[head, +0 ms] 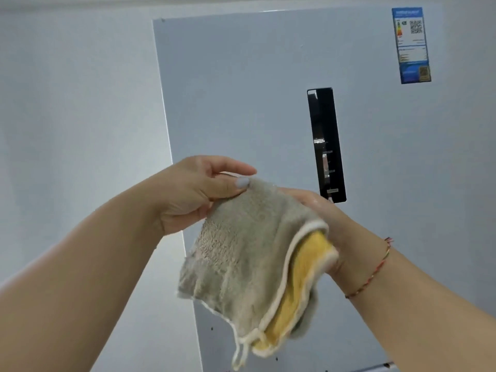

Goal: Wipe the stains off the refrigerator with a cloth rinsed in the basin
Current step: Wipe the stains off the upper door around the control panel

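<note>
Fingers of left hand curl over the cloth's top edge, thumb pinching it from the near side. Right hand grips the cloth's right side; most of its fingers are hidden behind the fabric.

Refrigerator: pale grey-white door fills the background directly behind the cloth. Small dark specks on the door below the cloth. Black vertical panel up and right of the cloth. Blue energy label far up-right of it.

Cloth: held in mid-air in front of the door, folded over. Outer face grey plush, inner face yellow, cream-white binding along edges, small loop hanging at its bottom corner.

Thin red string bracelet on right wrist, right of the cloth.
</note>
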Available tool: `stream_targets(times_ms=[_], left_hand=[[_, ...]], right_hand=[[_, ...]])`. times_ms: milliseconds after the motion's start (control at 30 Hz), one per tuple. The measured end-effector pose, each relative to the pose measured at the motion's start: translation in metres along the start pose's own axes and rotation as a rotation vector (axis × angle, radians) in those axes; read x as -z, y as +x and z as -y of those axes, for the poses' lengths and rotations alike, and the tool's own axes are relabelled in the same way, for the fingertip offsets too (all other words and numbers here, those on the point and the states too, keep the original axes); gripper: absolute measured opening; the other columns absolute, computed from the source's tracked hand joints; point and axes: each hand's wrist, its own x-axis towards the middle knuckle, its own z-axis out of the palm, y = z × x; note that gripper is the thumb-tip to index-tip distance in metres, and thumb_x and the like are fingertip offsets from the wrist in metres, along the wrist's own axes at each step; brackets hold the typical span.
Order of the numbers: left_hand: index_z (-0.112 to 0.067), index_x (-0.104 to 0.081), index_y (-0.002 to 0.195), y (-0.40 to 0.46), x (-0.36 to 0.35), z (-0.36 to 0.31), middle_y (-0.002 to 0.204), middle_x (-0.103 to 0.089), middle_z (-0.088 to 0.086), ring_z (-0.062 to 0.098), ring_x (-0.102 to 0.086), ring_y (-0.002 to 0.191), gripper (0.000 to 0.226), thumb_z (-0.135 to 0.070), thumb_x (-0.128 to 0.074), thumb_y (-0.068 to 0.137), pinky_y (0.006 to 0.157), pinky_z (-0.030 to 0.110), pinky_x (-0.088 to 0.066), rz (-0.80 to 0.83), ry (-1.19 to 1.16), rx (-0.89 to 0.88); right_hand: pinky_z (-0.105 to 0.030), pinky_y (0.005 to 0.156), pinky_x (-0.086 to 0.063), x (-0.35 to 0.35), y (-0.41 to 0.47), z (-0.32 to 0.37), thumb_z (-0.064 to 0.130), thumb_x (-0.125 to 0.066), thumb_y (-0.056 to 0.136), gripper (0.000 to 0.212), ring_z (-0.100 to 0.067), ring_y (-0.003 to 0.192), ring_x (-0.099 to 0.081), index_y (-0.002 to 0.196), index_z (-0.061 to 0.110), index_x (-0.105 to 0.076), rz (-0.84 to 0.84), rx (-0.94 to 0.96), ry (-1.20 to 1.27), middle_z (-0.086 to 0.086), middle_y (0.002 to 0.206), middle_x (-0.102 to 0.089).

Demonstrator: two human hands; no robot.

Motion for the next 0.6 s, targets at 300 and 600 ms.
stream_targets(times_ms=[300,600], left_hand=[[0.003,-0.07,0.101,-0.008,0.006,-0.013,0.092,-0.073,0.016,0.021,-0.07,0.082,0.036,-0.005,-0.075,0.066,0.073,0.023,-0.057,0.228,0.409,0.203],[-0.012,-0.061,0.085,0.004,-0.006,0.008,0.065,-0.066,0.002,0.013,-0.061,0.056,0.013,-0.015,-0.073,0.081,0.049,0.022,-0.05,0.134,0.616,0.359]], right_hand=[[-0.03,0.084,-0.037,0.006,-0.01,0.031,0.047,-0.073,0.065,0.038,-0.012,0.076,-0.051,0.07,0.011,-0.062,-0.1,0.055,-1.025,-0.002,0.072,-0.056],[-0.022,0.057,-0.045,0.007,-0.004,0.041,0.042,-0.081,0.068,0.027,-0.004,0.055,-0.054,0.07,0.017,-0.068,-0.254,-0.004,-1.437,0.006,0.062,-0.062]])
